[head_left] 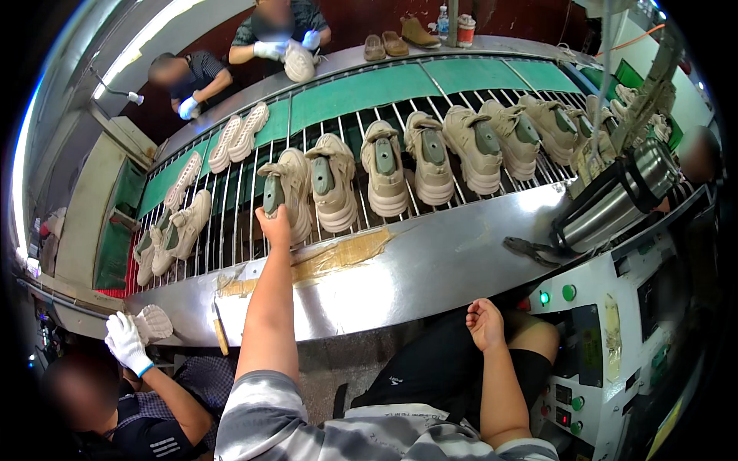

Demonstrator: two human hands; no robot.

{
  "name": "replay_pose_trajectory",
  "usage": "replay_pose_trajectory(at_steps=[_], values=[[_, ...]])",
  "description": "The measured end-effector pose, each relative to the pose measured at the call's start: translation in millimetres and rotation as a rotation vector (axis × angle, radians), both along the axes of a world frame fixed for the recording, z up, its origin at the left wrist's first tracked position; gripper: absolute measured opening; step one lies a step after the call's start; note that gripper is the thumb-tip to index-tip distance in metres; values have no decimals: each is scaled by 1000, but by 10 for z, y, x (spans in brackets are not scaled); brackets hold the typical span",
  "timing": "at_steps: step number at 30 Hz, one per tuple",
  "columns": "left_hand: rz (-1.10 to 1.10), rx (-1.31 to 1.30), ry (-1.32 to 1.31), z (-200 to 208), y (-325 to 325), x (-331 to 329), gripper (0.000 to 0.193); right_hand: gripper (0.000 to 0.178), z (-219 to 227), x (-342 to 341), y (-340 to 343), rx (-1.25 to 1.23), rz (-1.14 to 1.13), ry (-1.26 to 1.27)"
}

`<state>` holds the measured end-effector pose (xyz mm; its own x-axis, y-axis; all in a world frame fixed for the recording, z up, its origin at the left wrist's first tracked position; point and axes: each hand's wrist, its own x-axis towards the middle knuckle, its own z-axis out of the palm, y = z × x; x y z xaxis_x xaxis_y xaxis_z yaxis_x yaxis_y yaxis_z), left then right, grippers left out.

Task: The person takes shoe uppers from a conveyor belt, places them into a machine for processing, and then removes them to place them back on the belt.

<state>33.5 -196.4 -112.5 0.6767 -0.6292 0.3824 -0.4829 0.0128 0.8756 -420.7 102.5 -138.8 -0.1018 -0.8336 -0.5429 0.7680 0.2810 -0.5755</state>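
My left hand (275, 224) reaches over the metal bench edge, its fingers closed on the heel end of a beige sneaker (295, 188) with a grey-green shoe last inside. That sneaker stands on the conveyor's metal bars. Directly right of it is another beige sneaker (332, 184), also on a last, and several more continue the row to the right. My right hand (486, 324) is above my lap, palm up with loosely curled fingers, and holds nothing.
White soles (246, 138) and more sneakers (181, 234) lie on the left conveyor. A wood-handled tool (221, 330) rests at the bench edge. At right are a steel thermos (607, 196), pliers (532, 250) and a control panel (569, 384). Gloved co-workers handle shoe parts at left and across.
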Motion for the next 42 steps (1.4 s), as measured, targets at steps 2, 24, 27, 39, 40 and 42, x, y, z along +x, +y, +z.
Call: replay_pose_trajectory(at_steps=[2, 24, 27, 39, 40, 42], values=[[-104, 145, 56, -62, -28, 175, 64, 15, 0, -32, 9, -1, 15, -85], [-452, 81, -493, 285, 484, -1646, 11, 23, -1532, -565, -95, 472, -432, 325], [-714, 51, -590, 552, 551, -2492, 8, 34, -2050, -649, -84, 354, -222, 772], [-1090, 222, -591, -109, 1564, -4122, 11, 34, -1717, -507, -55, 461, -181, 837], [-1069, 182, -651, -103, 1570, -4139, 11, 34, -1728, -558, -95, 435, -201, 831], [-1070, 144, -629, -175, 1542, -4115, 11, 35, -1824, -529, -63, 397, -221, 812]])
